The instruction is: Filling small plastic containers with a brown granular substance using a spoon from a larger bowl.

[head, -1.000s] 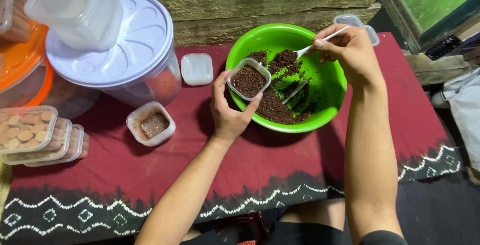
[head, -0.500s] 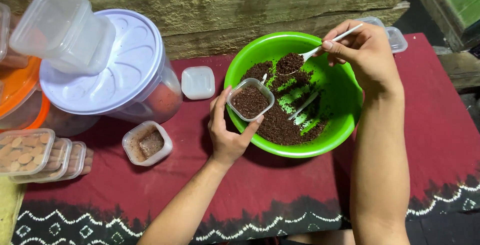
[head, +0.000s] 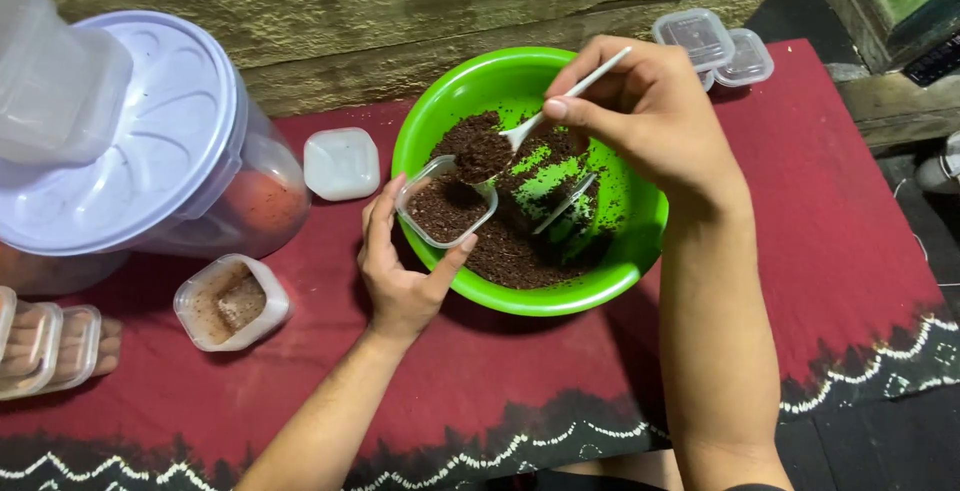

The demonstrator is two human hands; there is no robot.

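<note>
left hand [head: 400, 276] cups small clear square plastic tub [head: 446, 213], frame centre | right hand [head: 650, 116] pinches white plastic spoon [head: 520, 136] heaped with dark crumbs | risk: overfull tilted spoon spills crumbs beyond tub rim into green round plastic bowl [head: 620, 251]

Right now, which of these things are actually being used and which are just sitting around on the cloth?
In use:
left hand holding the small clear tub
right hand holding the white spoon
green bowl of dark crumbs

Lying about:
white square lid
partly filled tub
big lidded container
empty tubs
stacked filled tubs
</note>
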